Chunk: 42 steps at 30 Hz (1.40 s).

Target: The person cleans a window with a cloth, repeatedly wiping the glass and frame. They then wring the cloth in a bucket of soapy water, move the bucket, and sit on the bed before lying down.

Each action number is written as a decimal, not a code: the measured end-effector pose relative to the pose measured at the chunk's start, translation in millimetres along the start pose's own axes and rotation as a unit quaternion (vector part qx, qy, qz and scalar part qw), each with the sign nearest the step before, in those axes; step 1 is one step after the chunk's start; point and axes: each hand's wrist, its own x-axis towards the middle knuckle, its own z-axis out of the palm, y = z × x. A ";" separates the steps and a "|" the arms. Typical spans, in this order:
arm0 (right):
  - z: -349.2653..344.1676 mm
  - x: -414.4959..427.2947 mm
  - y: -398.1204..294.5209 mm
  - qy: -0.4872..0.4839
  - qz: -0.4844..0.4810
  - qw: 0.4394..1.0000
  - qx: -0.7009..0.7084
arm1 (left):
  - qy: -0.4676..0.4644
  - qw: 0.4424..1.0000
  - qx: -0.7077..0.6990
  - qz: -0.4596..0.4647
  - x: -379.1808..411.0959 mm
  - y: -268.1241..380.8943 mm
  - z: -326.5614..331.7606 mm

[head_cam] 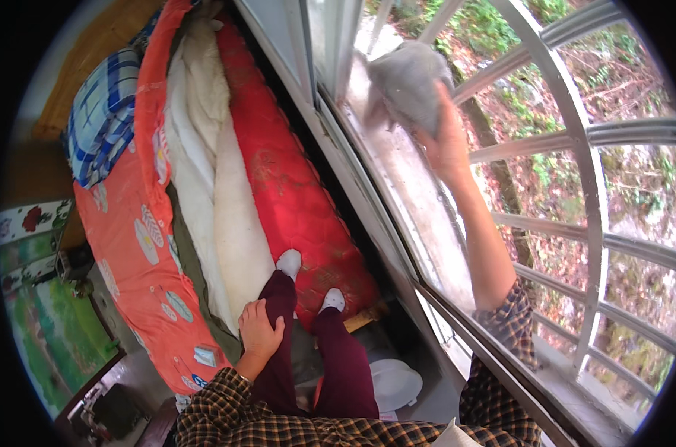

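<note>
My right hand [448, 139] reaches out past the window frame and grips a bundled grey cloth [413, 81], slightly blurred, beside the metal window bars [589, 167]. Below the cloth runs the pale outer window sill [416, 201]. My left hand [261, 331] rests on my bent knee in dark red trousers, its fingers spread and nothing held. My feet in white socks stand on the red quilted mattress cover [293, 179].
A cream blanket [231, 223] and a coral patterned quilt [125, 262] lie along the bed, with a blue checked bundle [106, 106] at its far left. The sliding window's frame [366, 184] stands close on my right. A white plastic basin [393, 383] sits low by my legs.
</note>
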 end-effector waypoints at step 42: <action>44.2 41.9 34.8 -0.172 0.185 0.910 0.329 | -0.016 0.999 0.010 -0.045 3.1 11.3 10.0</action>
